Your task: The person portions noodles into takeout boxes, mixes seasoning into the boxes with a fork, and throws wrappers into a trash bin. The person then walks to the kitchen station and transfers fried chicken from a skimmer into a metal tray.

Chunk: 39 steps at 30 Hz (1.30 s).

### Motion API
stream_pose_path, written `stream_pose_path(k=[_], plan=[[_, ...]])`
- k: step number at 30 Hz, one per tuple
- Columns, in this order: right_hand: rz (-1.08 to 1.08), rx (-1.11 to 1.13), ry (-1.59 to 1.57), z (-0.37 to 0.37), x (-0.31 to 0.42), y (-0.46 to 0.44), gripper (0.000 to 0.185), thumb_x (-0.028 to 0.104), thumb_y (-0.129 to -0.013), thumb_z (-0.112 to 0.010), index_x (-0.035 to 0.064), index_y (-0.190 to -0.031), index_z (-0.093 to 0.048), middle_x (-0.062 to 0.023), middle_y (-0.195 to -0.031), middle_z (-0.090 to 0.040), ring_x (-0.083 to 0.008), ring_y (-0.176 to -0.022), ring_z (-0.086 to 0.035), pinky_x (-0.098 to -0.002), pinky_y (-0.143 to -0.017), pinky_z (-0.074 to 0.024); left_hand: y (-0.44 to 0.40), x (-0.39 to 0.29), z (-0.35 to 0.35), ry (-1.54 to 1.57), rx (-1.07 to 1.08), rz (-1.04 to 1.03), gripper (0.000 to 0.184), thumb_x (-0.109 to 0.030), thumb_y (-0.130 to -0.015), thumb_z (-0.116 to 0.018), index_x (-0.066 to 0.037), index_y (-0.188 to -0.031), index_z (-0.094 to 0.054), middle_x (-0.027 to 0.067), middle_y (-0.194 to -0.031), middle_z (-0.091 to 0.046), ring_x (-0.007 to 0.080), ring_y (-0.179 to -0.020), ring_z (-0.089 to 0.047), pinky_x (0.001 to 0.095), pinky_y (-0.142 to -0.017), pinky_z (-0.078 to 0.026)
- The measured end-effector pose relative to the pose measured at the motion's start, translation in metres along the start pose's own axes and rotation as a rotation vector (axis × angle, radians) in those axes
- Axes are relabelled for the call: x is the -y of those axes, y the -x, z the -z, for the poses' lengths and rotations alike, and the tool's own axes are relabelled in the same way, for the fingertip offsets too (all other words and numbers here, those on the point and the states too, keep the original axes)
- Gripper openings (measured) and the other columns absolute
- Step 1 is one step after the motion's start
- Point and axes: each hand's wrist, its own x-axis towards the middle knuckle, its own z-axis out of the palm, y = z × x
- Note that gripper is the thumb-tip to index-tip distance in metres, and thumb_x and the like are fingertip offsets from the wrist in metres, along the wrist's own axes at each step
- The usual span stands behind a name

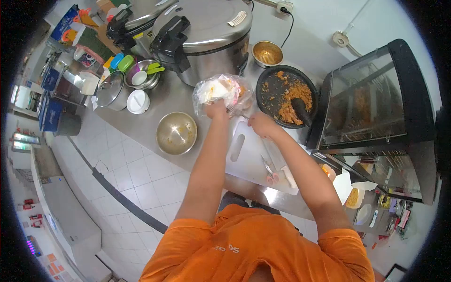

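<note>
My left hand (216, 110) is closed on the near edge of a clear plastic bag (203, 89) with white and reddish contents. My right hand (263, 124) is closed round the handle of a fork (238, 113), whose tines point at the bag's lower right side. Below my hands lies a white cutting board (244, 162), with scissors (270, 171) and a white-handled tool (288, 177) on it. To the right, a black stone mortar (261, 89) contains an orange-brown crumbly mixture (300, 94) and a dark pestle (300, 111).
Two large steel cookers (206, 61) (141, 47) stand at the back. A steel bowl (176, 133) sits left of the board, and a smaller bowl (267, 53) behind the mortar. A glass display case (366, 98) is at the right. Pots and cups (138, 101) are at the left.
</note>
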Motion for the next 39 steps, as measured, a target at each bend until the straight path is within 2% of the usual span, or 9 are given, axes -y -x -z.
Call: stream_pose_path(k=[3,6,11,14,16,21,25,30,39], plan=[[-0.239,-0.083,-0.411,0.026,0.020,0.064,0.022,0.011,-0.093,-0.052,0.0018,-0.089,-0.072,-0.0169,-0.087,-0.071,-0.0282,-0.078,-0.071,-0.0447,-0.058,-0.0519,0.038,-0.044,0.001,-0.089,0.035,0.059,0.054,0.003,-0.081,-0.073,0.005,-0.131,-0.056,0.0164,-0.125,-0.065,0.0288,-0.107,-0.068,0.0405,-0.089,-0.058],[-0.397,-0.073,-0.627,0.041,0.031,0.110,0.021,0.014,-0.094,-0.054,0.0003,-0.096,-0.070,-0.0178,-0.089,-0.070,-0.0315,-0.080,-0.069,-0.0443,-0.070,-0.0523,0.034,-0.034,0.006,0.283,0.161,0.041,0.056,0.003,-0.085,-0.067,0.003,-0.139,-0.049,0.0165,-0.132,-0.061,0.0295,-0.114,-0.065,0.0406,-0.095,-0.056],[-0.180,-0.465,-0.486,0.011,0.026,0.174,0.021,0.017,-0.099,-0.053,0.0017,-0.103,-0.067,-0.0190,-0.081,-0.063,-0.0367,-0.077,-0.063,-0.0445,-0.075,-0.0498,0.049,-0.043,0.027,0.332,0.392,0.225,0.054,-0.001,-0.095,-0.057,0.001,-0.146,-0.041,0.0158,-0.143,-0.053,0.0302,-0.125,-0.059,0.0448,-0.106,-0.049],[-0.127,-0.746,-0.300,-0.008,0.037,0.203,0.017,0.015,-0.099,-0.056,0.0038,-0.106,-0.066,-0.0182,-0.082,-0.060,-0.0383,-0.079,-0.061,-0.0459,-0.075,-0.0487,0.093,-0.051,0.036,0.418,0.393,0.122,0.051,-0.010,-0.096,-0.059,-0.001,-0.143,-0.042,0.0144,-0.141,-0.052,0.0269,-0.126,-0.055,0.0452,-0.108,-0.043],[-0.136,-0.867,-0.212,-0.019,0.044,0.220,0.014,0.012,-0.098,-0.059,0.0049,-0.107,-0.066,-0.0175,-0.085,-0.058,-0.0387,-0.081,-0.059,-0.0467,-0.075,-0.0482,0.177,-0.096,0.053,0.018,0.120,0.058,0.051,-0.013,-0.095,-0.062,-0.002,-0.140,-0.041,0.0135,-0.139,-0.048,0.0230,-0.123,-0.052,0.0428,-0.105,-0.043],[-0.224,-1.041,-0.119,-0.034,0.072,0.265,0.017,0.005,-0.093,-0.061,0.0048,-0.110,-0.064,-0.0165,-0.088,-0.054,-0.0377,-0.084,-0.057,-0.0466,-0.074,-0.0476,0.181,-0.089,0.169,-0.110,-0.050,-0.218,0.046,-0.014,-0.093,-0.064,-0.002,-0.135,-0.047,0.0123,-0.127,-0.054,0.0258,-0.111,-0.056,0.0412,-0.096,-0.048],[-0.231,-1.062,-0.194,-0.048,0.092,0.295,0.016,0.005,-0.095,-0.059,0.0025,-0.111,-0.063,-0.0170,-0.089,-0.054,-0.0374,-0.081,-0.059,-0.0457,-0.074,-0.0487,0.140,-0.112,0.216,-0.038,-0.189,0.180,0.032,-0.014,-0.097,-0.059,-0.002,-0.126,-0.055,0.0124,-0.116,-0.062,0.0270,-0.102,-0.064,0.0454,-0.084,-0.056],[-0.211,-1.014,-0.285,-0.086,0.107,0.298,0.015,0.008,-0.099,-0.055,-0.0009,-0.108,-0.063,-0.0198,-0.091,-0.061,-0.0395,-0.080,-0.063,-0.0472,-0.077,-0.0503,0.081,-0.097,0.277,0.070,0.038,0.064,0.021,-0.002,-0.096,-0.056,-0.001,-0.117,-0.052,0.0149,-0.116,-0.061,0.0262,-0.100,-0.067,0.0481,-0.084,-0.062],[-0.136,-0.766,-0.442,-0.166,0.185,0.278,0.017,0.009,-0.098,-0.053,-0.0016,-0.100,-0.065,-0.0259,-0.085,-0.068,-0.0454,-0.081,-0.066,-0.0498,-0.074,-0.0514,0.170,-0.146,0.372,-0.175,0.242,-0.128,0.022,0.001,-0.091,-0.064,-0.003,-0.103,-0.046,0.0122,-0.106,-0.056,0.0251,-0.096,-0.066,0.0418,-0.082,-0.066]])
